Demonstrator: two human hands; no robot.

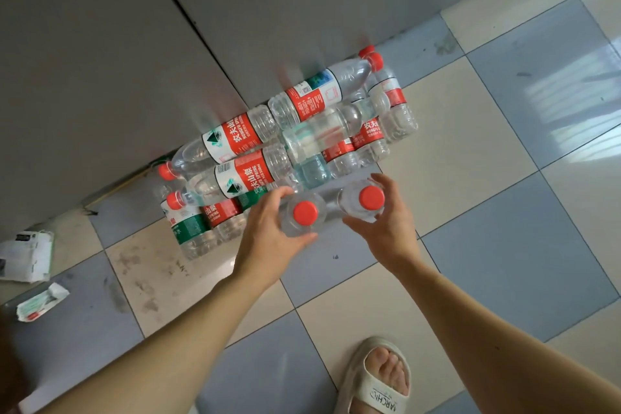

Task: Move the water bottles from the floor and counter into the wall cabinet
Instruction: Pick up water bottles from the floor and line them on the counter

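On the checkered tile floor (487,158) at mid-frame, beside the bottle pile (289,131), the left hand (268,239) and right hand (389,228) each wrap their fingers around an upright, red-capped water bottle, left (304,213) and right (364,200), probably full, heavy and slick, best gripped below the shoulder.

- Left hand (268,239) gripped an upright red-capped water bottle (305,213), seen cap-on from above.
- Right hand (386,225) gripped a second upright bottle (369,199) just beside the first.
- Behind them, a pile of Nongfu Spring bottles (285,131) lay on their sides against the grey cabinet door (100,60).
- Checkered floor tiles (504,245) carried crumpled wrappers (28,259) at the left edge.
- A sandalled foot (379,376) stood near the bottom edge.
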